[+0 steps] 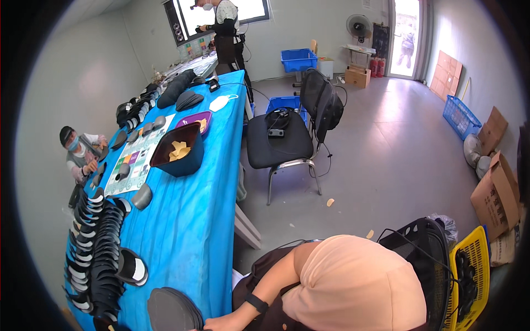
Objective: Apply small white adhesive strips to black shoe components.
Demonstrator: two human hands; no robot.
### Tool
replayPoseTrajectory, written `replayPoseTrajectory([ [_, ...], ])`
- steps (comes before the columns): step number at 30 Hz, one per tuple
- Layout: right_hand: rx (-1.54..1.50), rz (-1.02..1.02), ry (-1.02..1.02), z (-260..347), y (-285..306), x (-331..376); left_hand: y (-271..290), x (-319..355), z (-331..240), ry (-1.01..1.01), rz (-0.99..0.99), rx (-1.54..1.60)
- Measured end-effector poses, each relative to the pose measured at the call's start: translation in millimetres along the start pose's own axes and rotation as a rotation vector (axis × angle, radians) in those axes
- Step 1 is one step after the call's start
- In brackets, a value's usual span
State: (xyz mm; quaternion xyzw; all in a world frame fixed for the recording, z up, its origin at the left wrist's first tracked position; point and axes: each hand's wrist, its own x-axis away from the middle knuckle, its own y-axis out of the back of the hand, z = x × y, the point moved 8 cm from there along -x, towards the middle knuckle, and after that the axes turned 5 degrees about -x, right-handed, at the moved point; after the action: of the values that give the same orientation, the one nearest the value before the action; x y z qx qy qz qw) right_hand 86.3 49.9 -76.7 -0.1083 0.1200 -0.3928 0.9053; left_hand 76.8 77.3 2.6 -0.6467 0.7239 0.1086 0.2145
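Note:
My right arm comes in from a beige sleeve at the lower edge, a black band on its wrist. My right hand lies at the table's near right edge, beside a stack of dark grey rounded flat pieces. Its fingers look bent together against the stack's side, but the picture's lower edge cuts them off and hides what they hold. My left hand is out of view. Just left of the stack lies a black curved piece with a white patch, like a cap brim. Long nested rows of similar black brims stand farther left.
A blue cloth covers the table, with a dark bin of yellowish scraps and a purple bowl. A person works across it; another stands beyond. A black chair and yellow basket stand right.

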Motion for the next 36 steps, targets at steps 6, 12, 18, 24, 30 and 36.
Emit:
replayPoseTrajectory([
  [6,0.03,0.003,0.019,6,-5,3,-12,1,-1,0.01,0.04,0.011],
  [12,0.038,0.005,0.02,10,-6,5,-19,2,0,0.02,0.063,0.012],
  [18,0.046,-0.002,0.027,12,-3,7,-26,1,-1,0.02,0.083,0.012],
  [24,0.04,-0.002,0.029,15,-2,11,-28,0,2,0.029,0.088,0.008],
  [30,0.041,-0.004,0.027,13,2,14,-31,0,2,0.028,0.089,0.008],
  [36,-0.004,0.042,0.087,12,-1,12,-29,1,5,0.037,0.088,0.009],
])
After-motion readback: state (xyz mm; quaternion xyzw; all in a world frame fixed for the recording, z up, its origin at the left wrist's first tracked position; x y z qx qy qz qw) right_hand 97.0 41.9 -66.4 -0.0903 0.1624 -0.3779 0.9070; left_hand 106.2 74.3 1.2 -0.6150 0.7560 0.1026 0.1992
